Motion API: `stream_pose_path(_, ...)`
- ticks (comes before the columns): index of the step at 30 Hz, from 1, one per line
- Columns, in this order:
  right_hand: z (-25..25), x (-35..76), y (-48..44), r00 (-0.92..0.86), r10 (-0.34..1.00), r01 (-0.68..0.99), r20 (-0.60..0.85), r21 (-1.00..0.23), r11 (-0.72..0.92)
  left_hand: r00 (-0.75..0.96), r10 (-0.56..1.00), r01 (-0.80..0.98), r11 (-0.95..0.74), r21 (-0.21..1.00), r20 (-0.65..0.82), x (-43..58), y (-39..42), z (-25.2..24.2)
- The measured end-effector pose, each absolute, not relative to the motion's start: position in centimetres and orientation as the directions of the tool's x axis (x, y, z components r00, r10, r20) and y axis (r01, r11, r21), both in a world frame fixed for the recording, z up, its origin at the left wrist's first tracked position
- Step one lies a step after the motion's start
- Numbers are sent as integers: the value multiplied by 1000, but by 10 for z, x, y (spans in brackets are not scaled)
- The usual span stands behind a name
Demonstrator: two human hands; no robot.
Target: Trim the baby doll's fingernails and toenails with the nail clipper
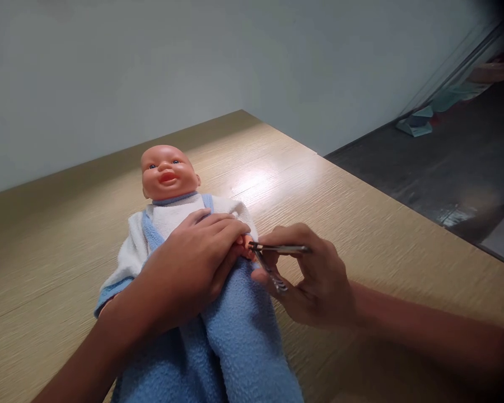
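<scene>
So the baby doll (168, 173) lies on its back on the tabletop (361, 224), dressed in blue fleece. The left hand (193, 263) is closed around the doll's hand (247, 242), and the right hand (315, 285) pinches a metal nail clipper (277, 249), its tip right at those tiny fingers.

So the baby doll (172, 215) is flat on its back under the left hand (193, 268), head pointing away from it, dressed in a white terry top and fuzzy blue overalls. Its tiny hand (246, 242) is held at that hand's fingertips. The metal nail clipper (273, 258) sits pinched in the right hand (315, 280), lever flipped up, tip right at the tiny hand.
</scene>
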State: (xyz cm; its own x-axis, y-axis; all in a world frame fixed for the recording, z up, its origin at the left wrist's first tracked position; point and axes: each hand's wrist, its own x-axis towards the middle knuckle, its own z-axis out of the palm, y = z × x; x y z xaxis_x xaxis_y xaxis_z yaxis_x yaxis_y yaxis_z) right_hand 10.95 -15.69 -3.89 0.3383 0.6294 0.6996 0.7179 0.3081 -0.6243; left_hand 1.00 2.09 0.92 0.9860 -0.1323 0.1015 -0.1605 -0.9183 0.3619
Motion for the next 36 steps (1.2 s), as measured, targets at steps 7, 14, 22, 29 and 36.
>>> stream_pose_path(7, -43, 115, -151, 393, 567, 688, 724, -641, 341, 985, -131, -163, -910, 382, 109, 11, 23, 10)
stream_pose_path(14, -34, 117, -152, 318, 648, 731, 692, -614, 297, 985, -131, -165, -890, 424, 108, 11, 22, 11)
stream_pose_path(22, -27, 116, -158, 247, 729, 778, 639, -579, 244, 987, -136, -161, -874, 459, 88, 12, 23, 14)
stream_pose_path(29, -27, 115, -157, 282, 734, 771, 618, -601, 210, 985, -143, -173, -877, 448, 102, 13, 23, 12)
stream_pose_path(36, -26, 115, -156, 235, 760, 765, 606, -597, 240, 983, -150, -182, -876, 446, 107, 13, 23, 12)
